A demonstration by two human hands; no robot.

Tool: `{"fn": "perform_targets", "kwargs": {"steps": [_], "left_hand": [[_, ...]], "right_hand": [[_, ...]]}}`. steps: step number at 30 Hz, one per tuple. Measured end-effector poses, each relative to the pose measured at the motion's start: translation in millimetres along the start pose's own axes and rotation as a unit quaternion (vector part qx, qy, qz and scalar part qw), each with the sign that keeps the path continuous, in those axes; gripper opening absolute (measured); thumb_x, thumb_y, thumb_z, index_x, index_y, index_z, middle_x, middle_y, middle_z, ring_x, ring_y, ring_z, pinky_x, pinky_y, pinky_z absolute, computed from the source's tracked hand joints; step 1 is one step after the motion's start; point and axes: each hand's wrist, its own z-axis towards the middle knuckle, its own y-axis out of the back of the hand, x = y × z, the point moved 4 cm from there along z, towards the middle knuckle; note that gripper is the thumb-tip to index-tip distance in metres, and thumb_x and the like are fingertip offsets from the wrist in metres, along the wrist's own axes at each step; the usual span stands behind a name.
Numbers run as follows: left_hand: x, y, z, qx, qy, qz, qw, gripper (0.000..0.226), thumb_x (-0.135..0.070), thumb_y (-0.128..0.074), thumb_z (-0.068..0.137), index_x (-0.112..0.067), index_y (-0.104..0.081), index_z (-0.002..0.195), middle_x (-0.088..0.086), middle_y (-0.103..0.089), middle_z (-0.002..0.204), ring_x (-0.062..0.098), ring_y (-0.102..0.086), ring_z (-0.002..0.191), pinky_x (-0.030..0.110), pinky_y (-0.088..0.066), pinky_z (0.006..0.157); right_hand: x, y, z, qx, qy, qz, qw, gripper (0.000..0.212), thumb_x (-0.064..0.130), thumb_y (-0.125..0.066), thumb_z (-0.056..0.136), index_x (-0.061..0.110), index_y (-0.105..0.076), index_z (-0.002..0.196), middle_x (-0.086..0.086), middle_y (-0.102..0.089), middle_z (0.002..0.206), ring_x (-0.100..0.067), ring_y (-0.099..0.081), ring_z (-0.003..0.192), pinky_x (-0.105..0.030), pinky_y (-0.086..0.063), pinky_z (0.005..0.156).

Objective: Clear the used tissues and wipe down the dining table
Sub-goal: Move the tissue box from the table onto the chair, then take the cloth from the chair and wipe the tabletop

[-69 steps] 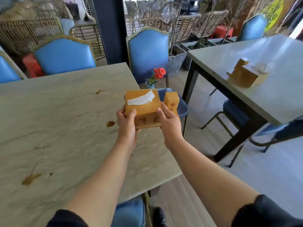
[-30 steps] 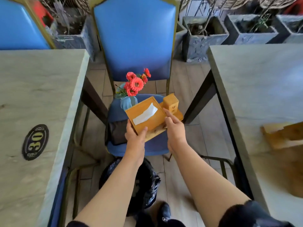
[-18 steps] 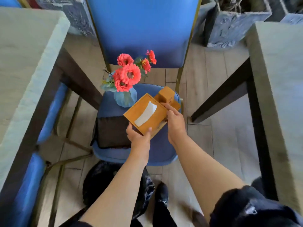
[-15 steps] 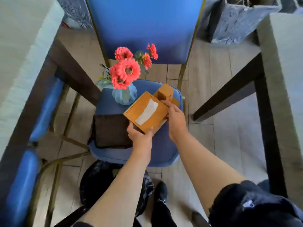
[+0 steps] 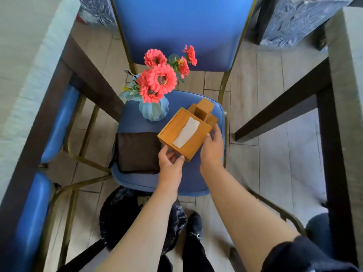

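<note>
A wooden tissue box point(image 5: 193, 143) with a white tissue point(image 5: 186, 132) in its slot and a small wooden holder point(image 5: 204, 108) fixed at its far end sits tilted low over the blue chair seat point(image 5: 135, 122). My left hand point(image 5: 170, 166) pinches its near left corner. My right hand point(image 5: 213, 150) holds its right side, thumb on the top edge. The dining table's pale edge point(image 5: 25, 61) runs along the left. No loose used tissues are in view.
A blue vase point(image 5: 153, 111) of red flowers point(image 5: 159, 81) and a folded dark brown cloth point(image 5: 137, 152) also lie on the seat. A black bin bag point(image 5: 119, 214) sits on the floor by my shoe point(image 5: 194, 225). A second table point(image 5: 349, 79) stands right.
I carried the tissue box off the stained dining table and lowered it to the chair seat beside the vase. My view tipped downward and both hands stayed on the box.
</note>
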Motion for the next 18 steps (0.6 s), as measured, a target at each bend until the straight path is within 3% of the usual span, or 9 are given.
{"fn": "perform_targets", "kwargs": {"steps": [2,4,5,7,9,13,15,18], "left_hand": [[-9,23,0,-0.011,-0.016,0.104,0.994,0.04,-0.011,-0.047,0.099,-0.025,-0.045,0.136,-0.004,-0.045,0.135,0.007,-0.045,0.12,0.026,-0.037,0.099],[-17,52,1,-0.036,-0.047,0.213,0.975,0.032,-0.013,-0.044,0.1,-0.024,-0.056,0.127,-0.005,-0.044,0.128,0.008,-0.046,0.116,0.023,-0.036,0.096],[-19,66,3,-0.048,-0.075,0.269,0.959,0.032,-0.011,-0.043,0.099,-0.023,-0.059,0.124,-0.005,-0.045,0.124,0.011,-0.048,0.116,0.022,-0.035,0.095],[-21,91,10,-0.056,-0.144,0.376,0.914,0.034,-0.005,-0.045,0.096,-0.018,-0.062,0.122,-0.002,-0.047,0.127,0.016,-0.047,0.122,0.017,-0.031,0.095],[-16,112,21,-0.041,-0.179,0.453,0.872,0.04,0.0,-0.045,0.094,-0.015,-0.059,0.128,0.0,-0.043,0.141,0.018,-0.04,0.131,0.017,-0.028,0.1],[5,136,37,0.045,-0.157,0.503,0.848,0.057,0.003,-0.043,0.094,-0.022,-0.04,0.145,-0.008,-0.018,0.159,0.018,-0.017,0.146,0.029,-0.022,0.117],[13,143,39,0.078,-0.141,0.513,0.843,0.058,0.003,-0.042,0.095,-0.022,-0.035,0.147,-0.009,-0.012,0.161,0.017,-0.01,0.148,0.03,-0.021,0.118],[17,149,40,0.109,-0.136,0.514,0.84,0.061,0.003,-0.04,0.095,-0.022,-0.031,0.15,-0.012,-0.005,0.161,0.011,-0.001,0.149,0.025,-0.021,0.116]], "right_hand": [[-23,6,-25,-0.078,-0.071,0.019,0.994,0.032,0.019,-0.04,0.1,0.024,-0.052,0.129,0.008,-0.053,0.114,-0.01,-0.052,0.103,-0.032,-0.047,0.092],[-49,3,-54,-0.086,-0.149,0.009,0.985,0.023,0.015,-0.04,0.097,0.026,-0.058,0.088,0.003,-0.052,0.082,-0.014,-0.05,0.072,-0.03,-0.046,0.066],[-62,-2,-66,-0.067,-0.183,-0.004,0.981,0.026,0.014,-0.041,0.096,0.028,-0.056,0.081,0.004,-0.051,0.076,-0.013,-0.048,0.067,-0.03,-0.045,0.063],[-78,-15,-84,-0.021,-0.202,-0.046,0.978,0.026,0.012,-0.042,0.097,0.023,-0.066,0.095,0.005,-0.062,0.085,-0.012,-0.056,0.075,-0.034,-0.051,0.073],[-84,-31,-87,0.021,-0.168,-0.118,0.979,0.029,0.012,-0.041,0.098,0.022,-0.067,0.109,0.006,-0.066,0.093,-0.012,-0.058,0.077,-0.032,-0.051,0.073],[-90,-67,-79,0.04,-0.088,-0.226,0.969,0.033,0.02,-0.05,0.096,0.018,-0.059,0.128,-0.001,-0.062,0.124,-0.021,-0.058,0.112,-0.036,-0.047,0.095],[-94,-81,-73,0.022,-0.078,-0.245,0.966,0.038,0.026,-0.06,0.092,0.014,-0.056,0.128,-0.004,-0.063,0.119,-0.023,-0.059,0.112,-0.032,-0.046,0.087],[-101,-94,-64,0.015,-0.104,-0.259,0.96,0.04,0.032,-0.07,0.084,0.009,-0.06,0.115,-0.004,-0.066,0.103,-0.02,-0.059,0.088,-0.027,-0.041,0.069]]}}
